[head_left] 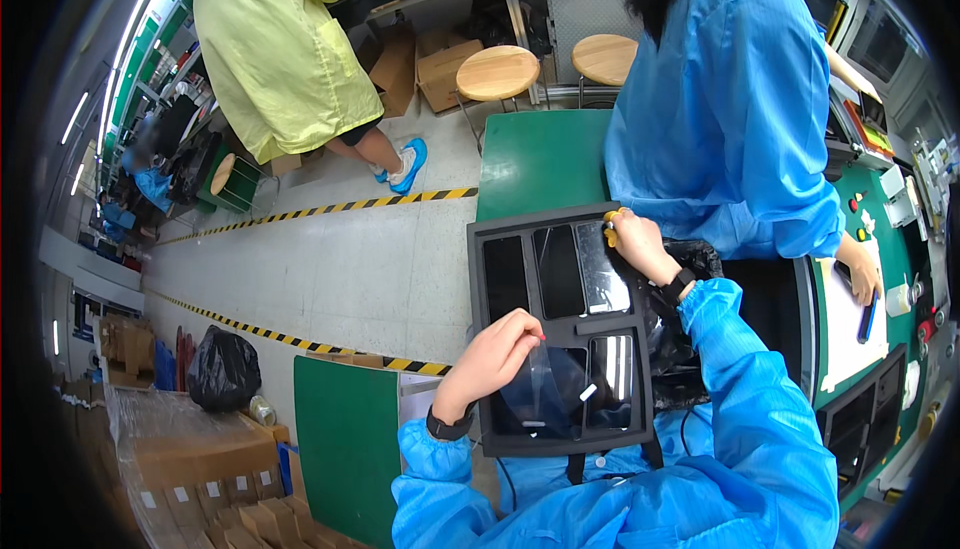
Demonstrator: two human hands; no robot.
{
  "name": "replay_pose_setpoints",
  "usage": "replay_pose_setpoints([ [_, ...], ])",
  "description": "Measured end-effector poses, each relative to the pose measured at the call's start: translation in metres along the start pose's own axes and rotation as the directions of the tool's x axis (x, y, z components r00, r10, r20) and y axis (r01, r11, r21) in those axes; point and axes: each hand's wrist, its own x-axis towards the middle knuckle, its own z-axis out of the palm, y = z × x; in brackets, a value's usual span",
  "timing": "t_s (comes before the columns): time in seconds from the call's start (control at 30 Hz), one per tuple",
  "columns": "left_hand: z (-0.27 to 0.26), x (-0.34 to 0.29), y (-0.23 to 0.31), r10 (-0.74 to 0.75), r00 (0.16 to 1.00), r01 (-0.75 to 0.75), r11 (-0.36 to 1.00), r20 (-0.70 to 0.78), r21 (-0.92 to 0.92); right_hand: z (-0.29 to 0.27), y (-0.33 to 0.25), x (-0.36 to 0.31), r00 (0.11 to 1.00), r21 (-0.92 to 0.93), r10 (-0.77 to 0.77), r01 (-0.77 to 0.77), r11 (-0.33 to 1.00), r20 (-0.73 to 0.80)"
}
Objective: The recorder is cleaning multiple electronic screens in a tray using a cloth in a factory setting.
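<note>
A black foam tray (572, 327) in front of me holds several dark, glossy screen panels (561, 271) in separate recesses. My left hand (490, 364) pinches what looks like a clear film (538, 374) with a small red tip, raised at one end above the near-left panel (545, 399). Up at the tray's far right corner, my right hand (640, 244) has its fingers closed on a small yellow object (611, 231) whose kind I cannot make out. Small white tabs (588, 392) show on the near panels.
Close on the right, a person in a blue smock (715, 119) works at a green bench (858, 189). Another person in a yellow-green coat (275, 59) stands beyond the striped floor tape (330, 206). Wooden stools (498, 73), a green tabletop (345, 439) and wrapped cartons (190, 459) surround me.
</note>
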Motion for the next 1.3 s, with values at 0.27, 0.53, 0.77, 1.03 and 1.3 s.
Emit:
replay_pose_setpoints([
  [0.27, 0.021, -0.020, -0.029, -0.271, 0.948, 0.242, 0.955, -0.165, -0.173, 0.019, 0.012, 0.007, 0.999, -0.118, 0.013, -0.018, 0.993, -0.050],
  [0.53, 0.058, -0.073, -0.055, -0.512, 0.824, 0.566, 0.765, -0.243, 0.307, -0.036, -0.027, -0.023, 0.985, 0.442, 0.016, -0.092, 0.892, 0.174],
  [0.77, 0.094, -0.077, -0.059, -0.459, 0.816, 0.576, 0.698, -0.351, 0.425, -0.157, -0.068, -0.148, 0.964, 0.784, -0.026, -0.199, 0.588, 0.264],
  [1.03, 0.119, -0.078, -0.072, -0.241, 0.853, 0.490, 0.676, -0.463, 0.551, -0.189, -0.056, -0.263, 0.883, 0.824, 0.376, -0.422, 0.377, 0.280],
  [1.3, 0.124, -0.069, 0.070, 0.224, 0.967, -0.233, 0.971, 0.120, 0.059, -0.196, -0.084, -0.282, 0.944, 0.820, 0.142, -0.328, 0.469, 0.297],
])
